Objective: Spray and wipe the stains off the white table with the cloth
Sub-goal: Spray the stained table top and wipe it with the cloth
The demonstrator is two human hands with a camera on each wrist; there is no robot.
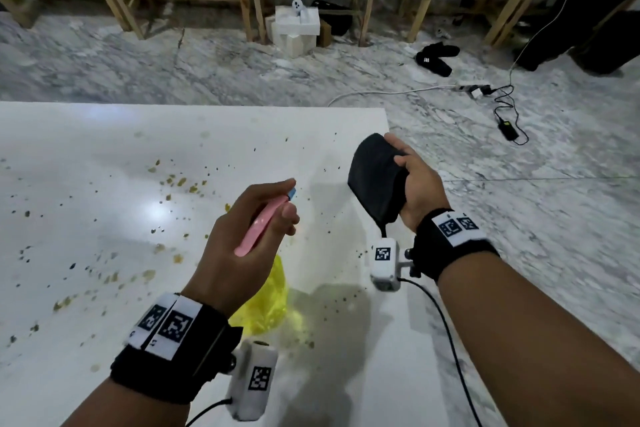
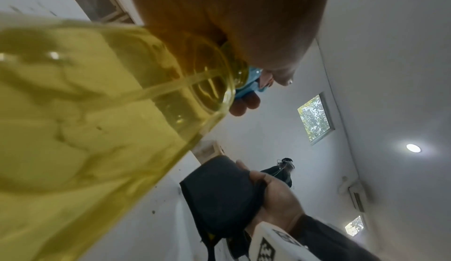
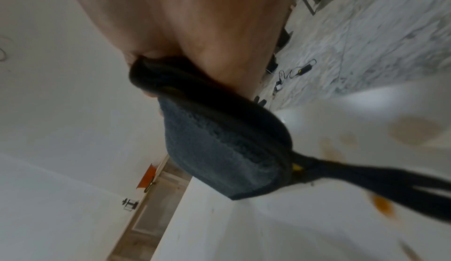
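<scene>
My left hand (image 1: 258, 222) grips a spray bottle (image 1: 268, 302) with a yellow see-through body, a pink trigger head (image 1: 263, 222) and a blue nozzle, held above the middle of the white table (image 1: 86, 156). In the left wrist view the yellow bottle (image 2: 85, 120) fills the left side. My right hand (image 1: 414, 180) holds a folded dark grey cloth (image 1: 375, 180) in the air over the table's right edge. The same cloth (image 3: 219, 143) hangs below the palm in the right wrist view. Yellow-brown and dark stains (image 1: 176, 180) are scattered over the tabletop.
The table's right edge (image 1: 394, 156) borders a marble floor (image 1: 519, 201). On the floor lie a power strip with cables (image 1: 479, 90), black slippers (image 1: 436, 57) and white foam boxes (image 1: 298, 28) by wooden wall framing.
</scene>
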